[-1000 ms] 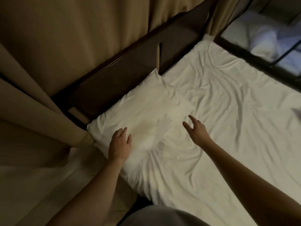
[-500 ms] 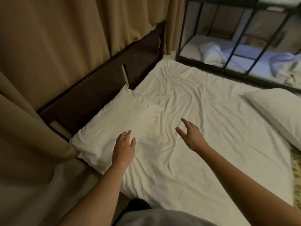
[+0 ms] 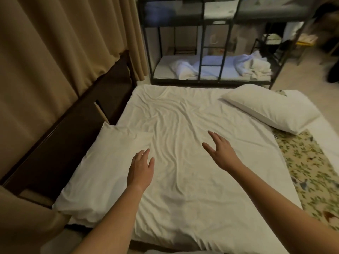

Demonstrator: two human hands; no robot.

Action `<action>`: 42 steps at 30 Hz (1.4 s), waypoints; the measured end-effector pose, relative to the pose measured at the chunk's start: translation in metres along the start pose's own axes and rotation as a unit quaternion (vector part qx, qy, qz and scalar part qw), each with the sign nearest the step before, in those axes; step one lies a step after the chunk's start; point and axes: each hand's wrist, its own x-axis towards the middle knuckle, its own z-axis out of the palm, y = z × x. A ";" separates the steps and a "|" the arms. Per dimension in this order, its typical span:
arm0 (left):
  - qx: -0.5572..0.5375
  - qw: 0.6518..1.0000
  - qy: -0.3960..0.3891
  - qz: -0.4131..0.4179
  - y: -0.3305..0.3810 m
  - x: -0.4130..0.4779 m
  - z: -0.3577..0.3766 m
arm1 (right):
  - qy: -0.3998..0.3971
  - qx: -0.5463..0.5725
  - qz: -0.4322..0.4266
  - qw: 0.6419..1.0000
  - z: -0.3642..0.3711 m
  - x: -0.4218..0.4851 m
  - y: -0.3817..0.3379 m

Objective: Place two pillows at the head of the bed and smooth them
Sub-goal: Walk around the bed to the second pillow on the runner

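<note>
One white pillow (image 3: 102, 167) lies flat against the dark headboard (image 3: 73, 129), a little creased. The second white pillow (image 3: 271, 109) lies plump at the far foot corner of the bed (image 3: 192, 180), on the wrinkled sheet.

Lighting: dim, warm, even; source not visible. Rumpled white bed sheet (image 3: 183, 125) brightest area, soft shadows in creases. Dark wooden headboard (image 3: 73, 125) near black. Wide-angle bending at edges. Upper right corner blurred; centre fairly sharp.

No readable text or labels.
</note>
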 end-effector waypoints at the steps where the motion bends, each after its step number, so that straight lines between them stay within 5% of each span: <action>1: 0.000 1.000 -0.008 0.013 0.002 -0.001 -0.001 | 0.008 0.001 0.009 1.000 -0.003 -0.011 0.003; 18: -0.026 0.972 -0.139 0.187 0.093 -0.080 0.038 | 0.101 0.004 0.179 0.979 -0.057 -0.224 0.073; 42: -0.044 0.914 -0.203 0.350 0.408 -0.310 0.199 | 0.210 0.025 0.280 0.937 -0.262 -0.503 0.310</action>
